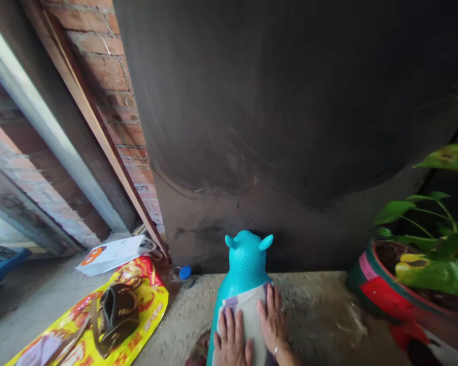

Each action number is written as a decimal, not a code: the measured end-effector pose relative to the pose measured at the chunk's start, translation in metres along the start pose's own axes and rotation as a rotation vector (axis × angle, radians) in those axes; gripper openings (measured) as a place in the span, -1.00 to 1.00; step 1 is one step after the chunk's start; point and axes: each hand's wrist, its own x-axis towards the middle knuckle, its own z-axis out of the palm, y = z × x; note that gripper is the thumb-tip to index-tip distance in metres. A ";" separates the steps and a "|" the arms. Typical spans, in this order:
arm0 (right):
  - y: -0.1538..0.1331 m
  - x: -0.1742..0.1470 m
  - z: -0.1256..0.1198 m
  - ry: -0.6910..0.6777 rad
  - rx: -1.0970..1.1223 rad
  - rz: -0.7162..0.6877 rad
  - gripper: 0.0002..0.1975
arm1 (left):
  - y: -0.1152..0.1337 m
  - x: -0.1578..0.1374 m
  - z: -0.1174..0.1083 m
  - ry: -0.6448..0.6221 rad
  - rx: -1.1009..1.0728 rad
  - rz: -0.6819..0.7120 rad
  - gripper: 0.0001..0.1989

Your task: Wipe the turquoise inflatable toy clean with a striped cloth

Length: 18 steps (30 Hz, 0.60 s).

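A turquoise inflatable animal toy (247, 259) with two small ears stands in front of me, its head toward the dark board. Over its back lies a whitish cloth (251, 307) with purple at its edges. My left hand (232, 338) rests flat on the cloth, fingers stretched forward. On the cloth's right side, my right hand (274, 320) also lies flat with its fingers extended, and a thin bracelet circles that wrist. The toy's lower body is hidden by the cloth and my hands.
A large dark board (282, 112) leans ahead. To the left, a brown handbag (120, 312) sits on a yellow plastic sack (152, 305), near a white paper bag (118, 254) and a blue-capped jar (185, 273). At right stands a potted plant (389, 295).
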 end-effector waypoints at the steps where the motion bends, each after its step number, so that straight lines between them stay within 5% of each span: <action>1: 0.006 0.014 -0.002 -0.034 0.068 -0.022 -0.27 | 0.006 0.011 0.002 0.003 0.008 0.013 -0.25; 5: 0.028 0.053 0.002 -0.085 0.171 -0.086 -0.29 | 0.021 0.037 0.010 -0.048 -0.044 0.031 -0.32; 9: 0.036 0.059 0.010 -0.085 0.181 -0.084 -0.30 | 0.020 0.040 0.010 -0.167 -0.118 0.011 -0.32; 14: 0.039 0.012 0.005 -0.016 0.127 0.037 -0.32 | 0.011 0.044 -0.010 -0.366 -0.235 0.102 -0.28; 18: 0.044 -0.052 -0.018 0.084 0.074 0.074 -0.55 | 0.004 0.037 -0.020 -0.457 -0.376 0.297 -0.27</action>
